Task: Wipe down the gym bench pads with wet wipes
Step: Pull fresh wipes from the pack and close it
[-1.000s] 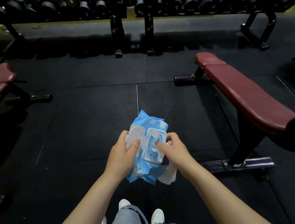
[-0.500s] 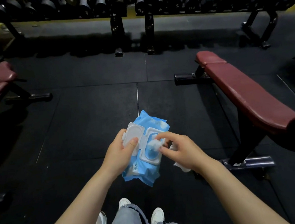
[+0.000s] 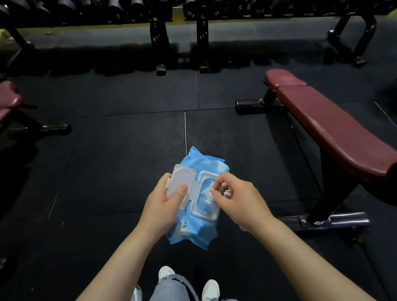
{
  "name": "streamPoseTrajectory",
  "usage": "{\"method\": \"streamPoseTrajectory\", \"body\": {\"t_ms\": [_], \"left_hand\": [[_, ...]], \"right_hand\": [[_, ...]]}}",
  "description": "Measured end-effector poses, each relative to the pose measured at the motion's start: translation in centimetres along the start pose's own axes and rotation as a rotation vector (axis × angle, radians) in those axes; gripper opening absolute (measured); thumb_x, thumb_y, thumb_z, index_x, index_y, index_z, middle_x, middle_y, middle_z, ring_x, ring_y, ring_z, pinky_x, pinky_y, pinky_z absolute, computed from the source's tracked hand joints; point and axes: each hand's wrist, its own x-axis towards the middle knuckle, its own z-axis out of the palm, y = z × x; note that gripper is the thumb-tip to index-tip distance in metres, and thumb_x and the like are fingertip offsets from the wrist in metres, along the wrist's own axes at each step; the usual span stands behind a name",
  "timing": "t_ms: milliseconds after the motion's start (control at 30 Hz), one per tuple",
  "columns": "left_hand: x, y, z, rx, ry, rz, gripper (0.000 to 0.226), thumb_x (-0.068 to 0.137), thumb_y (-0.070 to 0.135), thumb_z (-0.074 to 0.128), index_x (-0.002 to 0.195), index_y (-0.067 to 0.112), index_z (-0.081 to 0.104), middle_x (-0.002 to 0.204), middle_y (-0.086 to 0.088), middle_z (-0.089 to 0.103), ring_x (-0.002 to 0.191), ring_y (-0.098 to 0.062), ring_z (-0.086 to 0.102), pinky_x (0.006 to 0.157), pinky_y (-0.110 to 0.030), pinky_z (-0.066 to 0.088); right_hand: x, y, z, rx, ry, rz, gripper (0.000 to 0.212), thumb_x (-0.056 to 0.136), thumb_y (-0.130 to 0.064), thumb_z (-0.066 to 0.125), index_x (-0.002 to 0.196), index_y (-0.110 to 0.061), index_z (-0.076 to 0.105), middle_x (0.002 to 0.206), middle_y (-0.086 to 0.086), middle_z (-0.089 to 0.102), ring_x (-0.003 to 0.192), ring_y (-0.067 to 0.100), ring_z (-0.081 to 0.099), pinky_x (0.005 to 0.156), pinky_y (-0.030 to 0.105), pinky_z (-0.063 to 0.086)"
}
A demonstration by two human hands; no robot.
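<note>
The left hand point(image 3: 160, 205) grips the blue wet wipes pack point(image 3: 195, 230), thumb pressing its open lid point(image 3: 182, 183); the right hand point(image 3: 236, 196) pinches 1 wipe point(image 3: 208, 195). Best to pull slowly upward, keeping the pack steady.

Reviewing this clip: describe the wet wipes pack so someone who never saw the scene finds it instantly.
Start from the long maroon bench pad on the right and look left to the middle of the black floor, where two bare hands meet. The left hand holds the wet wipes pack while the right hand pinches a wipe at its opening. It is the only bright blue item, with a white flip lid open.
</note>
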Motion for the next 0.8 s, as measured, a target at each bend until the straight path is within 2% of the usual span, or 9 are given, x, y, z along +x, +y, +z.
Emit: {"method": "streamPoseTrajectory", "body": {"t_ms": [100, 167, 233, 333, 467, 633, 700, 800], "left_hand": [[0.1, 0.4, 0.2, 0.002, 0.022, 0.033, 0.010, 0.098, 0.027, 0.059, 0.094, 0.019, 0.058, 0.086, 0.003, 0.069, 0.075, -0.014, 0.068, 0.066, -0.035, 0.056], [0.1, 0.5, 0.2, 0.022, 0.009, 0.045, 0.009, 0.098, 0.028, 0.059, 0.094, 0.020, 0.058, 0.086, 0.004, 0.069, 0.076, -0.014, 0.069, 0.066, -0.034, 0.056], [0.1, 0.5, 0.1, 0.036, -0.019, 0.041, 0.008, 0.098, 0.029, 0.059, 0.096, 0.022, 0.058, 0.088, 0.003, 0.069, 0.079, -0.016, 0.070, 0.068, -0.038, 0.058], [0.1, 0.2, 0.3, 0.116, -0.030, 0.044, 0.007, 0.098, 0.032, 0.057, 0.097, 0.026, 0.057, 0.088, 0.007, 0.068, 0.079, -0.013, 0.068, 0.067, -0.037, 0.056], [0.4, 0.1, 0.6, 0.286, 0.005, 0.061, 0.005, 0.099, 0.034, 0.053, 0.098, 0.032, 0.049, 0.086, 0.008, 0.065, 0.075, -0.009, 0.064, 0.063, -0.031, 0.051], [0.0, -0.1, 1.3, 0.230, 0.019, 0.050, 0.005, 0.099, 0.034, 0.053, 0.099, 0.031, 0.049, 0.085, 0.008, 0.066, 0.074, -0.009, 0.064, 0.067, -0.039, 0.054], [-0.2, -0.3, 1.4, 0.176, 0.034, 0.044, 0.004, 0.099, 0.034, 0.054, 0.098, 0.031, 0.051, 0.086, 0.009, 0.067, 0.075, -0.010, 0.066, 0.069, -0.043, 0.056], [-0.1, 0.0, 1.3, 0.099, 0.079, 0.019, 0.004, 0.099, 0.033, 0.055, 0.098, 0.030, 0.053, 0.089, 0.008, 0.068, 0.076, -0.012, 0.068, 0.069, -0.046, 0.059]], "right_hand": [[0.0, -0.6, 0.5, 0.102, 0.090, 0.122, 0.034, 0.085, -0.042, 0.067, 0.097, -0.028, 0.038, 0.087, -0.010, 0.057, 0.075, 0.009, 0.059, 0.060, 0.030, 0.048], [0.4, -0.8, 0.5, 0.260, 0.013, 0.280, 0.040, 0.083, -0.038, 0.070, 0.107, -0.025, 0.040, 0.093, -0.010, 0.056, 0.080, 0.005, 0.057, 0.061, 0.024, 0.047], [0.9, -0.7, 0.6, 0.346, -0.085, 0.393, 0.037, 0.082, -0.034, 0.070, 0.108, -0.021, 0.047, 0.097, -0.009, 0.057, 0.083, 0.006, 0.057, 0.060, 0.022, 0.044], [1.1, -0.3, 1.0, 0.345, -0.066, 0.372, 0.021, 0.079, -0.030, 0.067, 0.094, -0.020, 0.057, 0.094, -0.005, 0.062, 0.080, 0.009, 0.059, 0.059, 0.022, 0.041], [0.6, -0.1, 1.9, 0.368, 0.017, 0.343, 0.010, 0.083, -0.025, 0.067, 0.085, -0.020, 0.058, 0.086, -0.005, 0.064, 0.072, 0.007, 0.060, 0.054, 0.018, 0.041], [0.9, -0.5, 2.6, 0.426, 0.158, 0.338, 0.007, 0.081, -0.012, 0.062, 0.084, -0.018, 0.059, 0.083, -0.004, 0.065, 0.076, 0.014, 0.065, 0.063, 0.029, 0.054], [1.5, -0.6, 2.3, 0.404, 0.140, 0.314, 0.007, 0.079, -0.010, 0.059, 0.084, -0.014, 0.059, 0.083, -0.001, 0.066, 0.077, 0.020, 0.065, 0.065, 0.033, 0.054], [1.6, -0.4, 1.2, 0.446, -0.006, 0.285, 0.012, 0.081, -0.013, 0.060, 0.093, -0.016, 0.058, 0.092, 0.000, 0.066, 0.084, 0.019, 0.065, 0.073, 0.038, 0.056]]}}
